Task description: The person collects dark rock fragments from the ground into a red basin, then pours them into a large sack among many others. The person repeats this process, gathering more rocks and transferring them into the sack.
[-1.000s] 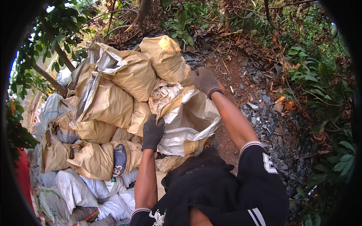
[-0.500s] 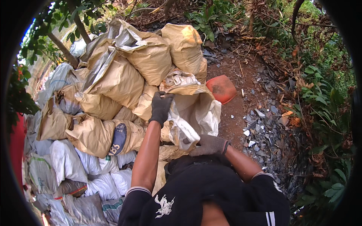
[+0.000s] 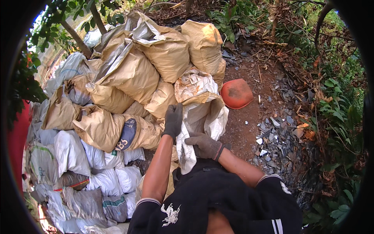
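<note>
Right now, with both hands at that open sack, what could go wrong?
1. The left gloved hand is at the rim of the open white-and-tan sack; its near flap droops, so a slip could let the mouth fold in.
2. The red-orange scoop-like pan lies on the dirt just beyond the sack and might get kicked.
3. The bulging brown sacks are piled unevenly; a hard tug nearby could make one slide.

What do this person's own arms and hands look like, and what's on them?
The left hand wears a dark grey glove, the right hand a greyish-brown glove. Both forearms are bare. Short black sleeves end in pale-striped hems, with a white marking on the right one. No cables show.
</note>
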### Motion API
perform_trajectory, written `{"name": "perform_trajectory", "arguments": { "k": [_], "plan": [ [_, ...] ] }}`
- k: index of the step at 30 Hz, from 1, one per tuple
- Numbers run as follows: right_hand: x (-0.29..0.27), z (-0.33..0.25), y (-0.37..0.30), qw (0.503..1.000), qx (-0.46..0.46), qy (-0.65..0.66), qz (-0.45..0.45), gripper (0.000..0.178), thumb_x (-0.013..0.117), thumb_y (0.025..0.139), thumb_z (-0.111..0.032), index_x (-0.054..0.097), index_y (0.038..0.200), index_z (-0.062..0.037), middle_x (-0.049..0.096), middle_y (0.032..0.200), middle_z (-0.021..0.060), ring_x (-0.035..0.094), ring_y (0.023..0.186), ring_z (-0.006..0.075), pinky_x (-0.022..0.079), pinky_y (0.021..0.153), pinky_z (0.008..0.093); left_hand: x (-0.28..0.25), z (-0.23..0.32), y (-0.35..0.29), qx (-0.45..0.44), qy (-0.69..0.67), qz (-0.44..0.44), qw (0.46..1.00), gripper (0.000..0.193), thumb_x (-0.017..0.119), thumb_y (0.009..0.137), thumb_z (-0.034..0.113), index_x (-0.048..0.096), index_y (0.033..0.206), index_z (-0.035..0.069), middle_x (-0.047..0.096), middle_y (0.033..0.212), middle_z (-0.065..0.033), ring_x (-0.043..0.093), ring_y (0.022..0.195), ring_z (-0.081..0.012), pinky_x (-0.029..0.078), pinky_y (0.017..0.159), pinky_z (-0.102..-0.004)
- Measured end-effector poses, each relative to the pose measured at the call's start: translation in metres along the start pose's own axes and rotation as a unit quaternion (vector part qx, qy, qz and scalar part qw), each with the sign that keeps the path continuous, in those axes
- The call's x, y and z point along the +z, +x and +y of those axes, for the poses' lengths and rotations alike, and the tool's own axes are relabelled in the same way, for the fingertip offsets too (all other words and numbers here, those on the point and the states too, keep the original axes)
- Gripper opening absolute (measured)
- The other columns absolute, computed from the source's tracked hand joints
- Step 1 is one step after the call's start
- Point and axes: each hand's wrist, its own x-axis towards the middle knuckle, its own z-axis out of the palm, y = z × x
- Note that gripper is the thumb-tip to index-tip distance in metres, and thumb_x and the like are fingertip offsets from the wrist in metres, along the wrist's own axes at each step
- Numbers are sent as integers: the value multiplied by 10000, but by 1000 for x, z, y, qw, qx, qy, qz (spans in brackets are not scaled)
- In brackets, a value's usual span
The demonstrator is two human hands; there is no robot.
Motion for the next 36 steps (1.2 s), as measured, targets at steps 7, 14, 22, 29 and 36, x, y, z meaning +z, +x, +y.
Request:
{"name": "perform_trajectory", "arguments": {
  "k": [7, 14, 22, 29, 36],
  "plan": [
    [-26, 57, 1, 966, -4, 230, 118, 265, 571, 977, -38, 618, 1229, 25, 683, 1061, 119, 685, 970, 212, 558, 859, 331, -7, -4, -55, 1, 199, -143, 970, 996, 899, 741, 459, 431, 1423, -96, 633, 1242, -236, 644, 1119, -302, 529, 956, -375],
    [-27, 9, -4, 941, 158, 276, 111, 190, 519, 1039, -226, 579, 996, -52, 496, 732, -5, 476, 578, 106, 442, 546, 272, -10, -25, -55, -170, 2, -167, 971, 318, 585, 797, -14, 662, 1105, -17, 682, 897, -66, 563, 671, -114, 463, 599, -288],
    [-34, 7, -13, 953, 187, 150, 184, 347, 591, 1015, -364, 635, 923, -32, 572, 731, 23, 544, 655, 127, 425, 606, 325, 20, -19, -64, 39, 319, -120, 939, 369, 796, 733, 263, 705, 1017, 45, 728, 914, -215, 720, 896, -380, 559, 810, -444],
    [-8, -3, -1, 959, 85, -239, 128, 443, 629, 966, -397, 668, 948, 44, 649, 780, 97, 544, 732, 161, 460, 699, 410, 35, -85, -16, -74, 214, -48, 973, 194, 788, 735, 147, 729, 895, 55, 730, 940, -207, 714, 934, -353, 555, 833, -432],
    [19, -11, -2, 980, 127, -117, 100, 216, 602, 988, -257, 662, 903, -68, 548, 725, -62, 457, 637, 49, 369, 559, 275, 38, -129, -33, 15, 275, 69, 959, 478, 731, 767, 282, 672, 1207, 106, 688, 1150, -157, 663, 1074, -356, 525, 911, -456]
  ]
}}
